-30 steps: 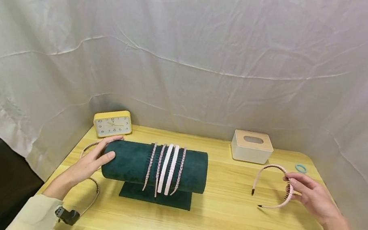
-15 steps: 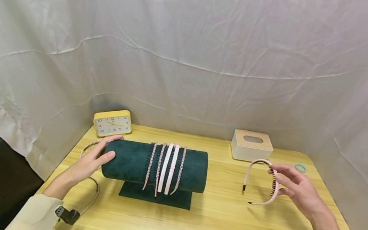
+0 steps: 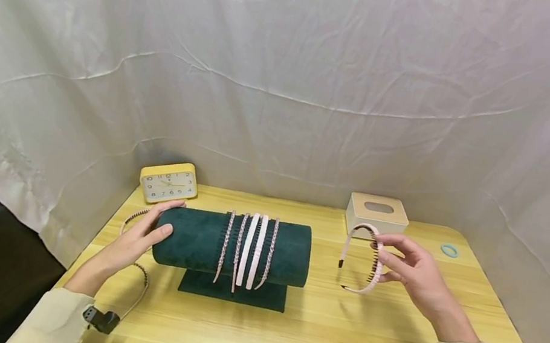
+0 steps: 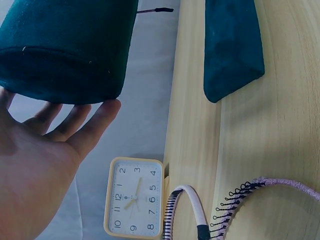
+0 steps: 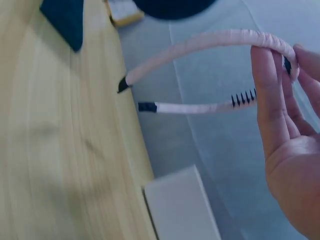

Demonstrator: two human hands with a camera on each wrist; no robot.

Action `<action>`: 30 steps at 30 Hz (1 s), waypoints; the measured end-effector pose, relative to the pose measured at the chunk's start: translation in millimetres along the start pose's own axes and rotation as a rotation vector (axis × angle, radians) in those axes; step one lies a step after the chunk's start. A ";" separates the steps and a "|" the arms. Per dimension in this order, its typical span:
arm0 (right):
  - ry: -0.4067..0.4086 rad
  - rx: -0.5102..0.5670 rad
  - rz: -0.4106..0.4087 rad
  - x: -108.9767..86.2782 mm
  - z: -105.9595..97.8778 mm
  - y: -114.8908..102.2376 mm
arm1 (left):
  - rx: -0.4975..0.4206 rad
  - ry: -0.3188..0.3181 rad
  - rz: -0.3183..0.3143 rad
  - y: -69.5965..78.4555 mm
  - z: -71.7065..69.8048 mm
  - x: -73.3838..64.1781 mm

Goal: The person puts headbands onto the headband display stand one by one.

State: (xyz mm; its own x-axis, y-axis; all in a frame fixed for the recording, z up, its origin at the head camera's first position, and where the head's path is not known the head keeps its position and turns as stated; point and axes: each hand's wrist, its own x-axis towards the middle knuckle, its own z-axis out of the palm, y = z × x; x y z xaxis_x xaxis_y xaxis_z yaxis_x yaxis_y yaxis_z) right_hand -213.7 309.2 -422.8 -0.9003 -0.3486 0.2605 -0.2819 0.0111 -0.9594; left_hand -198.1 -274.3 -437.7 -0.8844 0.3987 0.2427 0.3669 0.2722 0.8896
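Note:
My right hand (image 3: 413, 276) pinches a pale pink headband (image 3: 375, 275) with dark comb teeth, held above the table right of the dark green padded headband stand (image 3: 191, 239). In the right wrist view the headband's black-tipped ends (image 5: 148, 106) point away from the fingers. The stand carries several headbands, some pink braided and two paler smooth ones (image 3: 246, 252), around its middle and right half. My left hand (image 3: 129, 244) rests against the stand's left end, its extended fingers touching the edge in the left wrist view.
A yellow alarm clock (image 3: 169, 183) stands at the back left. Near the left arm lie two more headbands, including a thin toothed one (image 3: 141, 292). A white tissue box (image 3: 374, 229) with a wooden lid and a blue ring (image 3: 449, 250) sit at the back right.
My right hand has moved leftward with the pink headband, from the table's right side toward the stand. The left hand and the stand have stayed in place.

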 end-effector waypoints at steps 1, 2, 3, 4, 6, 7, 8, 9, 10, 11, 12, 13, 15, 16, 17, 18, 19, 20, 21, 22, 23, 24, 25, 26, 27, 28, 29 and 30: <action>-0.003 -0.008 -0.001 1.6 5.2 -1.4 | 0.000 0.000 0.001 0.1 0.0 0.1; -0.004 -0.016 0.000 3.2 10.3 -2.7 | -0.001 0.000 0.004 0.2 -0.1 0.2; -0.007 -0.023 0.000 4.8 15.4 -4.0 | 0.000 0.001 0.005 0.2 -0.1 0.3; -0.008 -0.031 0.001 6.1 20.3 -4.7 | -0.001 0.001 0.005 0.3 -0.1 0.4; -0.020 -0.038 -0.005 8.6 29.4 -6.4 | -0.001 0.001 0.004 0.1 -0.1 0.5; -0.027 -0.038 -0.008 9.6 33.7 -7.2 | -0.001 0.002 0.003 0.1 0.0 0.5; -0.031 -0.039 -0.009 10.5 37.8 -7.7 | -0.001 0.002 0.004 -0.1 0.0 0.5; -0.039 -0.034 -0.015 11.4 41.8 -8.4 | 0.000 0.002 0.003 -0.2 -0.1 0.5; -0.048 -0.028 -0.019 12.3 46.0 -9.1 | 0.000 0.001 0.004 -0.4 -0.1 0.5; -0.056 -0.023 -0.022 13.0 50.1 -9.8 | 0.002 0.001 0.005 -0.6 -0.2 0.6; -0.064 -0.021 -0.027 13.8 54.0 -10.5 | 0.003 0.001 0.006 -0.7 -0.3 0.6; -0.070 -0.017 -0.029 14.8 57.9 -10.9 | 0.004 0.001 0.006 -0.8 -0.4 0.6; -0.083 -0.004 -0.041 16.7 65.3 -12.4 | 0.005 0.001 0.006 -1.1 -0.5 0.8; -0.087 0.000 -0.043 17.4 68.7 -13.3 | 0.007 0.001 0.006 -1.2 -0.4 0.9; -0.091 0.004 -0.046 17.9 71.5 -14.3 | 0.007 0.001 0.006 -1.2 -0.3 1.0; -0.096 0.010 -0.050 18.3 74.2 -15.6 | 0.008 0.000 0.005 -1.3 -0.2 1.2; -0.099 0.015 -0.049 18.5 76.9 -17.1 | 0.007 -0.001 0.005 -1.3 0.0 1.4; -0.103 0.019 -0.051 18.5 79.5 -18.6 | 0.007 -0.002 0.005 -1.4 0.1 1.5; -0.108 0.020 -0.052 18.5 82.0 -20.1 | 0.008 -0.003 0.005 -1.5 0.2 1.6; -0.113 0.019 -0.051 18.5 84.5 -21.4 | 0.009 -0.004 0.004 -1.6 0.2 1.7; -0.117 0.015 -0.048 18.5 87.0 -22.7 | 0.008 -0.005 0.004 -1.8 0.3 1.7; -0.120 0.009 -0.045 18.8 89.6 -23.9 | 0.010 -0.003 0.004 -1.9 0.2 1.7; -0.124 0.004 -0.042 19.2 92.4 -25.0 | 0.011 -0.001 0.004 -2.0 0.1 1.5; -0.129 -0.003 -0.040 19.7 95.2 -25.8 | 0.013 0.001 0.004 -2.0 0.0 1.3; -0.132 -0.008 -0.038 20.3 98.1 -26.7 | 0.014 0.003 0.004 -1.9 0.0 1.0; -0.135 -0.011 -0.035 20.9 100.9 -27.4 | 0.015 0.005 0.003 -1.9 0.0 0.8; -0.137 -0.013 -0.033 21.5 103.6 -28.0 | 0.016 0.006 0.003 -1.7 0.1 0.6; -0.138 -0.013 -0.032 22.0 106.0 -28.4 | 0.017 0.007 0.002 -1.5 0.2 0.5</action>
State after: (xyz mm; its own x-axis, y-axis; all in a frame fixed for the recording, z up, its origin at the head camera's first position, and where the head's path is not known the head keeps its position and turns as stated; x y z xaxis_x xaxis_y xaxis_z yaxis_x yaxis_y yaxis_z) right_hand -190.4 201.9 -401.3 -0.8367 -0.4747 0.2730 -0.3152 0.0097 -0.9490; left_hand -199.0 -274.4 -439.0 -0.8857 0.3933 0.2467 0.3729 0.2862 0.8826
